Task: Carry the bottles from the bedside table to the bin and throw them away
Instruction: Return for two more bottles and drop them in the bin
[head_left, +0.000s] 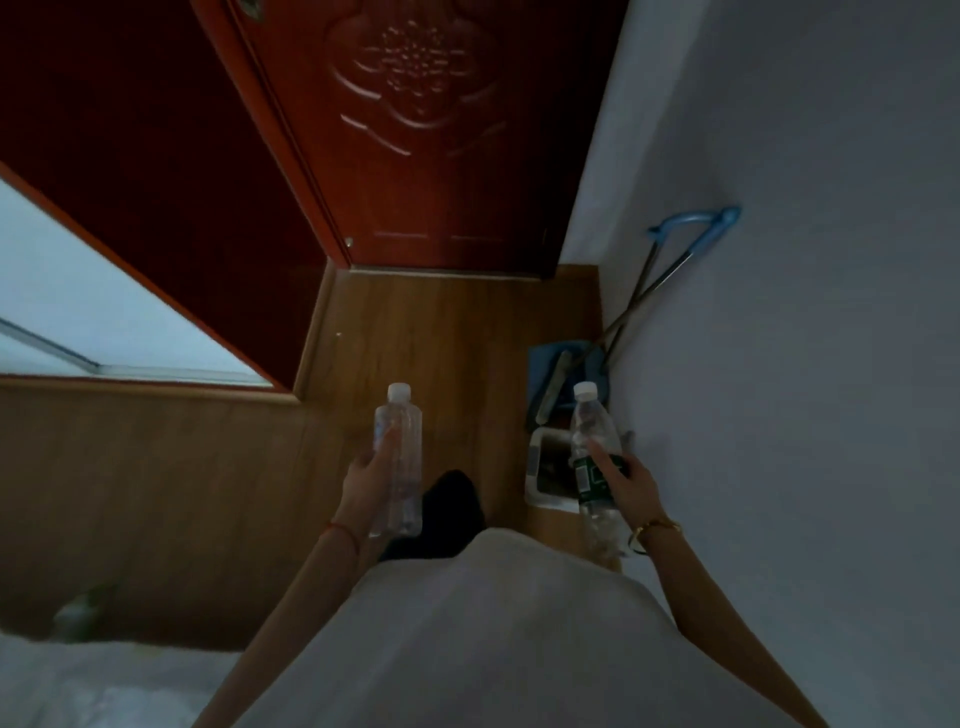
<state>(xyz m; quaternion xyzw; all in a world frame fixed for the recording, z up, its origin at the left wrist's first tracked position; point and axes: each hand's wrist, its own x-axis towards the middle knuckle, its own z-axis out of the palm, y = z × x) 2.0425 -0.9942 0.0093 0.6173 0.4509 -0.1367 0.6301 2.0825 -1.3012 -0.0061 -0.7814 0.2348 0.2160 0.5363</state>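
Observation:
My left hand (366, 486) grips a clear plastic bottle (404, 467) with a white cap, held upright over the wooden floor. My right hand (631, 486) grips a second clear bottle (592, 441) with a white cap and a green label. This bottle hangs partly over a small white bin (537, 470) that stands on the floor by the right wall. The bin's opening looks dark, and the right-hand bottle covers part of it.
A dark red door (415, 130) closes the passage ahead. A blue dustpan and broom (566, 371) with long handles lean on the white wall (805, 364) just beyond the bin. A wooden cabinet side (130, 493) runs along the left. My dark foot (454, 501) is on the floor.

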